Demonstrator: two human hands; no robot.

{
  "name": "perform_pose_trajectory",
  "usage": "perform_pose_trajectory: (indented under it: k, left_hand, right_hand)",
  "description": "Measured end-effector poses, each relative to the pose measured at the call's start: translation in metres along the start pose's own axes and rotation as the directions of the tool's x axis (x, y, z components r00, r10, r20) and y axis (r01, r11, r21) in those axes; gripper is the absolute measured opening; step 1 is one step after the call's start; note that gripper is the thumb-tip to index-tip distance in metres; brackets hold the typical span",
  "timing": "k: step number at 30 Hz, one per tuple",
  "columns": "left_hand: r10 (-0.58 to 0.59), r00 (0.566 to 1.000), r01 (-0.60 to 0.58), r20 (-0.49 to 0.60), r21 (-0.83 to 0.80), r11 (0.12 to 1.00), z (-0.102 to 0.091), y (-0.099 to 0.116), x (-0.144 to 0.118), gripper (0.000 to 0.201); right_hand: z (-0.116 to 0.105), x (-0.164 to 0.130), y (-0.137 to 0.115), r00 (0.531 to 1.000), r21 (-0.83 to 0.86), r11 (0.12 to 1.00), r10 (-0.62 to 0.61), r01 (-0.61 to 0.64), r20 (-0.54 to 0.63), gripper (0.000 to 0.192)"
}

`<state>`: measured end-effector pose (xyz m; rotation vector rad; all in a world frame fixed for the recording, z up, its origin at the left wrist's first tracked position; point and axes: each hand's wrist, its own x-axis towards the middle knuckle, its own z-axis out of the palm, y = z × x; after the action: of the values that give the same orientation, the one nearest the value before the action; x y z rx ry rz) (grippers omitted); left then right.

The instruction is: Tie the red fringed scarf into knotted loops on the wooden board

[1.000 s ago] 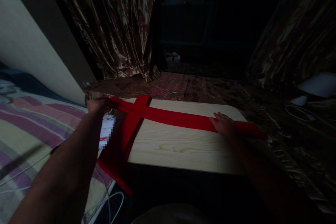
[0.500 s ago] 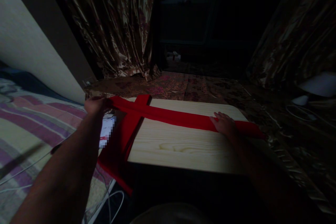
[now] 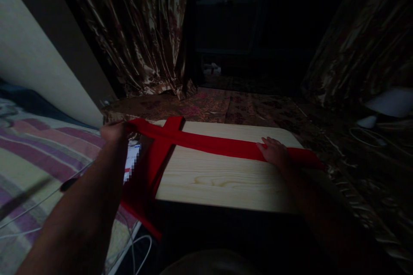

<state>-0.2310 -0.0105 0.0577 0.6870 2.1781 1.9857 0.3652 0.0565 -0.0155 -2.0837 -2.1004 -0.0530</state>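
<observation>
A long red fabric strip [image 3: 219,145] lies across a pale wooden board [image 3: 206,184], running from side to side. On the left it passes over another length of red fabric [image 3: 158,154] that crosses the board's left end and hangs off toward me. My left hand [image 3: 112,131] is closed around the strip's left end, beyond the board's left edge. Flat on the strip, near the board's right side, rests my right hand [image 3: 273,150] with its fingers stretched out. The strip's right end hangs past the board's right edge.
A phone with a lit screen [image 3: 131,159] lies left of the board, partly behind my forearm. White cables [image 3: 142,240] loop over a striped bedspread [image 3: 41,154]. Patterned curtains [image 3: 151,43] hang beyond. A white lamp-like object [image 3: 392,103] stands at right.
My left hand has shifted slightly left with the strip's end. The right hand stays flat on the strip, and the view has moved a little.
</observation>
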Motion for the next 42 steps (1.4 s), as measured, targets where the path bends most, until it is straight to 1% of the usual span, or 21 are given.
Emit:
perform_pose_trajectory:
  k: [1, 2, 3, 5, 7, 8, 12, 13, 15, 17, 18, 20, 23, 26, 30, 32, 34, 38, 40, 42]
  left_hand:
    - [-0.123, 0.991, 0.123, -0.051, -0.009, 0.992, 0.000, 0.006, -0.006, 0.022]
    - [-0.169, 0.980, 0.169, -0.101, -0.008, 0.986, 0.001, 0.012, -0.010, 0.025]
    - [-0.178, 0.974, 0.181, -0.141, 0.014, 0.983, 0.002, 0.016, -0.014, 0.028]
    - [-0.075, 0.980, 0.088, -0.184, 0.060, 0.994, 0.006, 0.019, -0.019, 0.034]
    - [0.032, 0.981, -0.016, -0.189, 0.082, 0.996, 0.011, 0.019, -0.023, 0.038]
    - [0.061, 0.979, -0.046, -0.194, 0.078, 0.996, 0.015, 0.019, -0.025, 0.040]
    - [0.068, 0.962, -0.072, -0.264, -0.007, 0.997, 0.029, 0.021, -0.040, 0.056]
    - [0.081, 0.961, -0.094, -0.265, -0.034, 0.995, 0.033, 0.022, -0.046, 0.060]
    - [0.130, 0.964, -0.150, -0.233, -0.069, 0.986, 0.042, 0.027, -0.061, 0.064]
    - [0.211, 0.962, -0.228, -0.174, -0.086, 0.970, 0.052, 0.032, -0.080, 0.065]
    - [0.259, 0.954, -0.276, -0.153, -0.102, 0.956, 0.057, 0.035, -0.090, 0.063]
    - [0.373, 0.924, -0.382, -0.085, -0.139, 0.914, 0.066, 0.040, -0.111, 0.065]
    - [0.498, 0.867, -0.488, 0.036, -0.146, 0.860, 0.076, 0.045, -0.140, 0.070]
    - [0.554, 0.819, -0.542, 0.151, -0.113, 0.833, 0.080, 0.048, -0.164, 0.068]
    - [0.596, 0.756, -0.598, 0.270, -0.086, 0.797, 0.074, 0.055, -0.201, 0.067]
    - [0.617, 0.720, -0.617, 0.318, -0.114, 0.779, 0.068, 0.059, -0.222, 0.059]
    - [0.648, 0.656, -0.637, 0.386, -0.178, 0.750, 0.063, 0.061, -0.242, 0.053]
    - [0.647, 0.467, -0.633, 0.603, -0.282, 0.721, 0.052, 0.060, -0.274, 0.037]
    - [0.634, 0.378, -0.626, 0.675, -0.319, 0.712, 0.047, 0.057, -0.285, 0.036]
    - [0.637, 0.283, -0.620, 0.717, -0.371, 0.692, 0.042, 0.052, -0.293, 0.034]
  right_hand:
    - [0.001, 0.000, 0.000, 1.000, -0.001, 1.000, 0.000, 0.000, -0.004, 0.068]
    - [0.001, 0.000, 0.001, 1.000, -0.003, 1.000, -0.001, 0.001, -0.006, 0.067]
    - [0.001, 0.001, 0.001, 1.000, -0.006, 1.000, -0.002, 0.002, -0.006, 0.067]
    - [0.002, 0.001, 0.001, 1.000, -0.009, 1.000, -0.006, 0.006, -0.004, 0.067]
    - [0.001, 0.001, 0.001, 1.000, -0.010, 1.000, -0.007, 0.007, 0.000, 0.068]
    - [0.001, 0.001, 0.001, 1.000, -0.010, 1.000, -0.006, 0.006, 0.002, 0.068]
    - [-0.001, 0.000, 0.000, 1.000, -0.015, 1.000, -0.011, 0.011, 0.008, 0.068]
    - [-0.001, -0.001, 0.000, 1.000, -0.016, 1.000, -0.014, 0.014, 0.005, 0.068]
    - [-0.001, -0.001, 0.000, 1.000, -0.019, 1.000, -0.012, 0.012, 0.002, 0.068]
    - [0.000, 0.000, 0.000, 1.000, -0.021, 1.000, -0.007, 0.007, 0.005, 0.068]
    - [0.000, 0.000, 0.000, 1.000, -0.022, 1.000, -0.006, 0.006, 0.008, 0.068]
    - [0.001, 0.001, 0.001, 1.000, -0.025, 1.000, -0.007, 0.007, 0.010, 0.068]
    - [0.002, 0.003, 0.002, 1.000, -0.033, 0.999, -0.009, 0.010, 0.014, 0.066]
    - [0.003, 0.003, 0.003, 1.000, -0.033, 0.999, -0.005, 0.005, 0.018, 0.066]
    - [0.002, 0.001, 0.002, 1.000, -0.028, 1.000, -0.009, 0.009, 0.006, 0.066]
    - [0.001, 0.000, 0.002, 1.000, -0.021, 1.000, -0.012, 0.012, 0.006, 0.067]
    - [0.000, 0.000, 0.002, 1.000, -0.017, 1.000, -0.007, 0.007, 0.006, 0.067]
    - [0.000, 0.000, 0.001, 1.000, -0.015, 1.000, -0.002, 0.002, 0.000, 0.066]
    - [0.001, 0.000, 0.001, 1.000, -0.015, 1.000, -0.008, 0.008, -0.005, 0.066]
    - [0.002, 0.000, 0.002, 1.000, -0.013, 1.000, -0.011, 0.010, -0.019, 0.066]
